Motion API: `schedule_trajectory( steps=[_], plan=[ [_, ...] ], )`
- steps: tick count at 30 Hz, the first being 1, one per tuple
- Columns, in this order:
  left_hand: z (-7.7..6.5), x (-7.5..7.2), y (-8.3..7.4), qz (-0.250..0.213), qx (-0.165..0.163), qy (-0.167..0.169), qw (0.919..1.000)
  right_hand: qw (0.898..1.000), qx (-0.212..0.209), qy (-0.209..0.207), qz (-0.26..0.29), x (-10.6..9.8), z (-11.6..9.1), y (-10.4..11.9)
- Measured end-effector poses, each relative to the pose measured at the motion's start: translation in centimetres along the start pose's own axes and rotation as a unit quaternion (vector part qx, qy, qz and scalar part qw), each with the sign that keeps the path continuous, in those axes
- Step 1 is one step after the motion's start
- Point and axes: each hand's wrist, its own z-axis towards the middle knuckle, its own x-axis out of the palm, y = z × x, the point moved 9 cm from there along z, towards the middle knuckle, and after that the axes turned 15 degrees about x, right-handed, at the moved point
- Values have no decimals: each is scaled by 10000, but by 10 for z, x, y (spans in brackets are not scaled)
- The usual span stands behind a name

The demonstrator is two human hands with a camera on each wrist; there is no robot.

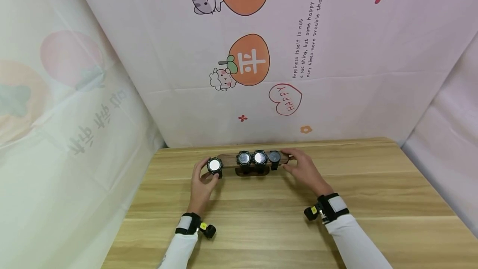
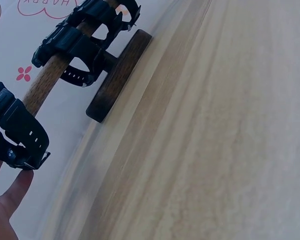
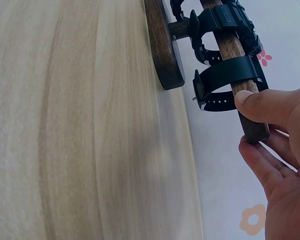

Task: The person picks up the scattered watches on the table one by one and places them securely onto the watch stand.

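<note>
A dark wooden watch stand (image 1: 229,160) carries three black watches on its crossbar: one round-faced watch (image 1: 244,158), a second watch (image 1: 259,157) beside it and a darker-faced watch (image 1: 274,157) to the right. At the bar's left end, my left hand (image 1: 201,187) pinches another black watch (image 1: 214,165) between thumb and fingers. Its buckled strap (image 2: 27,130) hangs as a loop around the bar's end in the left wrist view. My right hand (image 1: 305,171) grips the bar's right end (image 3: 253,129), thumb on one side and fingers on the other.
The stand's base (image 1: 252,172) rests on a wood-grain table (image 1: 261,219), near its back edge. Behind hangs a white printed cloth (image 1: 179,107), with another cloth (image 1: 74,169) along the left side.
</note>
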Motion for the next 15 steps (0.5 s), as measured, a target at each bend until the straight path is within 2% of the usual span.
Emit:
schedule_trajectory(
  steps=[12,15],
  plan=[
    [5,3,4,-118,66,12,9999,10000,-5,15,89,0,1,-1],
    [6,4,7,-175,-11,-33,9998,10000,-7,9,54,1,2,-1]
  ],
)
